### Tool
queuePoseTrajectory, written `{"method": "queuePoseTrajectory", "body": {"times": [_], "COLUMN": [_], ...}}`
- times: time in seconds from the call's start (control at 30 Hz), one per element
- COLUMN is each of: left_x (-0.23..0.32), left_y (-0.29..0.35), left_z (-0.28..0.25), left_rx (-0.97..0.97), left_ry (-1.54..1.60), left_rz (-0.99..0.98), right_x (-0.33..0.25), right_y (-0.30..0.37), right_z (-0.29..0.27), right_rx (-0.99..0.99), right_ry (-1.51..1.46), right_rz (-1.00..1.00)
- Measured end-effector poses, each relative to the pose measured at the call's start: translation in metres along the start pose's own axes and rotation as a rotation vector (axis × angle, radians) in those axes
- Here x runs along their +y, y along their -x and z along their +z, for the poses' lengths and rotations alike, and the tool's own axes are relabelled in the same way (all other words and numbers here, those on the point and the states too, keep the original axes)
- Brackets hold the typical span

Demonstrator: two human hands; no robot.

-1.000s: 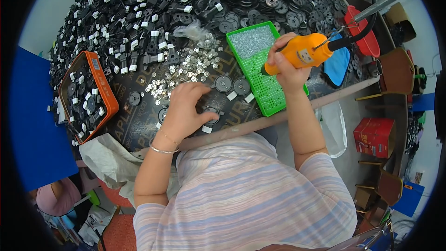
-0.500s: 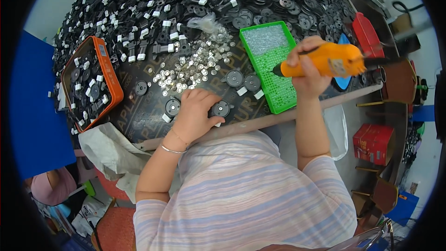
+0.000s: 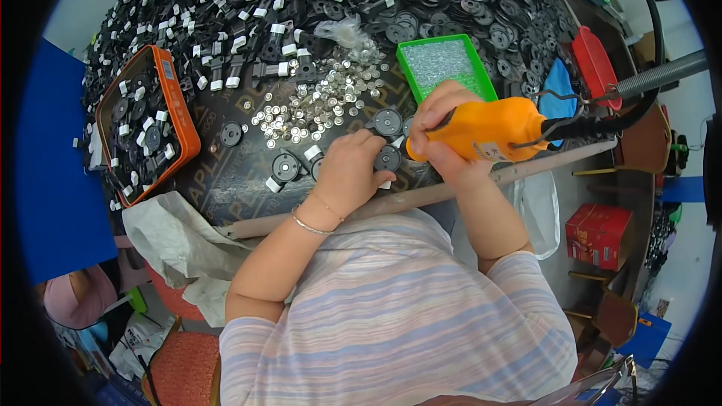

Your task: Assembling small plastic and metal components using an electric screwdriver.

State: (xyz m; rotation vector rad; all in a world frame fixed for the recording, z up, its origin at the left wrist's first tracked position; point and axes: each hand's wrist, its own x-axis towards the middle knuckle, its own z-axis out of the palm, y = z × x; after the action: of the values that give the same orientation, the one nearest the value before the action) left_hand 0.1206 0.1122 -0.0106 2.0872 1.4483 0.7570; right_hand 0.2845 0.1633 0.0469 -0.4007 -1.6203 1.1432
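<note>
My right hand (image 3: 451, 135) is wrapped round an orange electric screwdriver (image 3: 500, 124), whose tip end points left. That tip meets or hovers over a black round wheel part (image 3: 388, 159); which of the two I cannot tell. Against the same part rests my left hand (image 3: 347, 174), fingers curled over the table and thumb at the part's near side, holding it. Other black wheel assemblies with white tabs lie close by: one wheel assembly (image 3: 286, 168) left of my left hand, another wheel assembly (image 3: 387, 122) just beyond.
A green tray (image 3: 483, 69) of small silver screws stands beyond the screwdriver. Silver round caps (image 3: 320, 109) are heaped mid-table. An orange-rimmed bin (image 3: 186, 124) of assembled parts sits left. Black parts (image 3: 248, 0) are piled across the back. A spring and black cable (image 3: 654, 79) trail from the screwdriver.
The screwdriver in my right hand has come down and left from over the green tray to the wheel part. My left hand has shifted right, bringing the wheel part along.
</note>
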Motion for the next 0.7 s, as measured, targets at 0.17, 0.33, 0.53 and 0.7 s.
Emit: {"method": "queuePoseTrajectory", "body": {"times": [0.17, 0.33, 0.53, 0.7], "left_x": [-0.002, -0.002, -0.004, 0.001], "left_y": [-0.001, -0.002, -0.006, -0.006], "left_z": [0.003, 0.003, 0.003, -0.002], "left_rx": [-0.006, -0.008, -0.046, -0.050], "left_ry": [0.058, 0.103, 0.095, 0.051], "left_rz": [-0.007, -0.021, 0.000, -0.045], "right_x": [0.002, 0.004, -0.002, -0.022], "right_y": [-0.001, 0.000, -0.008, -0.020], "right_z": [-0.001, 0.001, -0.002, -0.041], "right_rx": [-0.089, -0.105, -0.122, 0.022], "right_ry": [-0.009, -0.039, -0.120, -0.217], "right_rz": [0.019, 0.023, 0.027, -0.151]}}
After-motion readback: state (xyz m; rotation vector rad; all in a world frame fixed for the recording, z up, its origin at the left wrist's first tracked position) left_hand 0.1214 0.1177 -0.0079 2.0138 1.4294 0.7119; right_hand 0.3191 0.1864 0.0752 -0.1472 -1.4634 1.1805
